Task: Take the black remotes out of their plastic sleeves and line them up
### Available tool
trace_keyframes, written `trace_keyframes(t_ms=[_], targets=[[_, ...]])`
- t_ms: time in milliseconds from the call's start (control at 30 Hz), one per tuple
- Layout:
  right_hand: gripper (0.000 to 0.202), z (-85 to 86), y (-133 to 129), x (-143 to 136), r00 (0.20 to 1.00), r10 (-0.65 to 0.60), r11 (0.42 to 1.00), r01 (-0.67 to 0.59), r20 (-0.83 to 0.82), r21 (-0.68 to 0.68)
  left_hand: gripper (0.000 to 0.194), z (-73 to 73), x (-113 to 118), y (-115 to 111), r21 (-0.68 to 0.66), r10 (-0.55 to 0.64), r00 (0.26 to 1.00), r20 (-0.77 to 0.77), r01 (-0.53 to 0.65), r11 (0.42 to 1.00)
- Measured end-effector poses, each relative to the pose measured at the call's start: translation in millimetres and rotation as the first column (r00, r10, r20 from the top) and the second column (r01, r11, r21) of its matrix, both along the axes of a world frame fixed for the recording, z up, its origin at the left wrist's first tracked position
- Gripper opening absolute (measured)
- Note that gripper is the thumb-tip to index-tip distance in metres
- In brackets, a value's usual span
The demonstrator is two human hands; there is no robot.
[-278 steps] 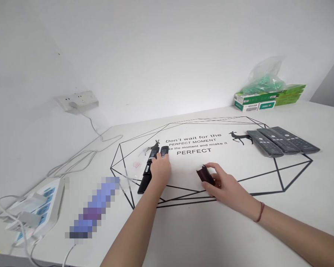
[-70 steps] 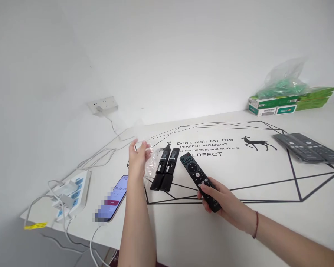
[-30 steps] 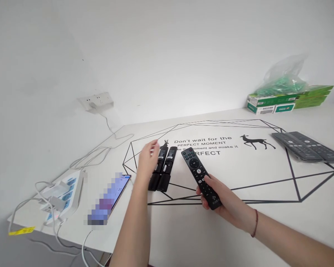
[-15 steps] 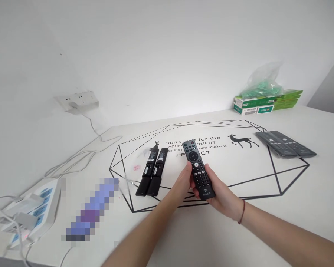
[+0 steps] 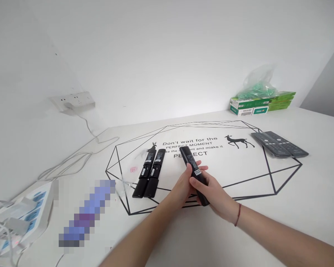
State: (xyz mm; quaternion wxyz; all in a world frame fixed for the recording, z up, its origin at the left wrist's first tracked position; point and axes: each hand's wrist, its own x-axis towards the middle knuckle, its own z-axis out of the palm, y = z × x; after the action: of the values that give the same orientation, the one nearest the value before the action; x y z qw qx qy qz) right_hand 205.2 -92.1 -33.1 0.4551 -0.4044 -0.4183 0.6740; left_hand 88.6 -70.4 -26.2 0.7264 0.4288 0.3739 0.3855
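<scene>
Both my hands grip one black remote control (image 5: pixel 187 155), its labelled back facing up and its buttons turned away. My left hand (image 5: pixel 183 184) is closed around its left side near the middle. My right hand (image 5: pixel 215 190) wraps the lower half, the thumb lying across the back cover. Left of my hands, two more remote controls (image 5: pixel 157 159) lie side by side, back up, with battery compartments open and their covers set at the lower ends. Farther right, two remote controls in clear plastic sleeves (image 5: pixel 278 144) lie with buttons up.
Green and white boxes (image 5: pixel 249 104) carry a plastic bag (image 5: pixel 258 87) at the back right. A power strip (image 5: pixel 40 211) with plugs and cables lies on the left, beside a blurred-out blue object (image 5: pixel 90 211). Clear plastic wrap (image 5: pixel 126 181) lies near the two opened remotes. A wall socket (image 5: pixel 78 102) is behind.
The held remote control has been turned over, from buttons up to back up. My right thumb has moved onto its back. The view has shifted slightly.
</scene>
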Motion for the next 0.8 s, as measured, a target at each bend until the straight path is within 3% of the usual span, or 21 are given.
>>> trace_keyframes(t_ms=[133, 267, 800], targets=[[0.047, 6.1, -6.9, -0.5, 0.992, 0.097, 0.993, -0.102, -0.079, -0.059, 0.061, 2.5, -2.4, 0.5, -0.016, 0.093, 0.994, 0.065, -0.092, 0.996], [0.047, 7.1, -12.4, -1.8, 0.978, 0.169, 0.976, -0.183, -0.124, -0.116, 0.065, 2.5, -3.3, 0.2, 0.020, 0.094, 0.993, 0.073, -0.095, 0.995], [0.046, -3.2, -10.5, -4.1, 0.959, 0.137, 0.984, -0.161, -0.248, -0.078, 0.072, -7.4, -3.2, 5.7, -0.040, -0.042, 0.991, 0.128, 0.048, 0.998]])
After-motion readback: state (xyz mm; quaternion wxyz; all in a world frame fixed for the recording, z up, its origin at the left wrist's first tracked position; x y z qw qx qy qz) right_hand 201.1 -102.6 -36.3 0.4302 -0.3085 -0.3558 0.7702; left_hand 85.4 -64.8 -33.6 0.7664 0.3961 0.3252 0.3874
